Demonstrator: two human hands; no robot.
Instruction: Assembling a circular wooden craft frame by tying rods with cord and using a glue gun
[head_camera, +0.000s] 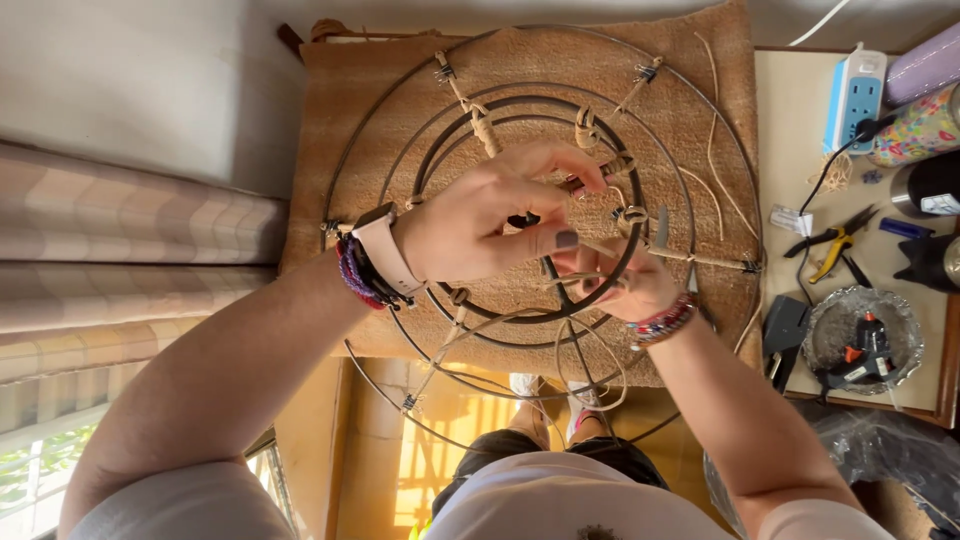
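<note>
We see the left hand (480, 215) curled over the middle of a round wire frame (700, 250), its fingers bent and pinched down on a strand of tan cord (600, 246) near the hub, with a pale wristwatch (385, 250) and beaded bracelets on the wrist. The right hand (620, 285) sits just beneath and to the right of it, half hidden; its fingers are closed around the same cord where it crosses the inner rings, though we cannot tell exactly how tightly. The frame, made of several concentric rings joined by cord-wrapped spokes, lies on a woven tan mat (400, 90) that covers most of the bench; its near arc juts past the mat's near edge over our lap, and loose loops of cord hang there. Both hands work inside the innermost rings, so wire and knots crowd them on every side. At the bench's right edge, well apart from the hands, lie yellow-handled pliers (835, 245), a white power strip (853, 95), and a foil dish holding a glue gun (865, 345). To the left of the mat hang striped fabric folds.
</note>
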